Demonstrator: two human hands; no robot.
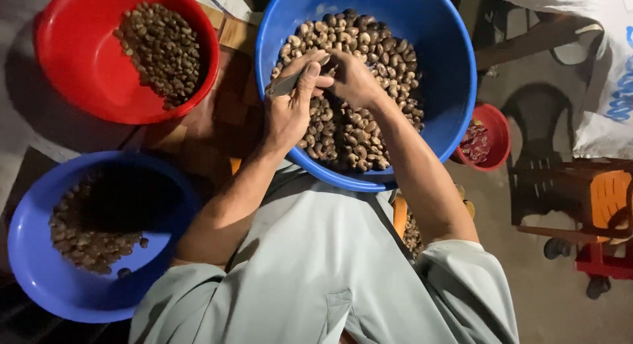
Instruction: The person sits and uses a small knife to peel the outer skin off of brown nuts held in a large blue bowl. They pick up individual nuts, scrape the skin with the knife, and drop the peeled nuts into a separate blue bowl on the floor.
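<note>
Over the big blue basin [455,87], the left hand [290,103] grips a knife [290,82] and the right hand [353,77] pinches a nut; a slip could cut a finger.

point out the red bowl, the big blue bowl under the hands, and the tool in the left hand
red bowl [79,67], head view, bare inner wall left of the nuts
big blue bowl [442,73], head view, bare inner wall on the right
tool [285,85], head view, flat grey blade sticking out of the left hand [290,113]
</note>
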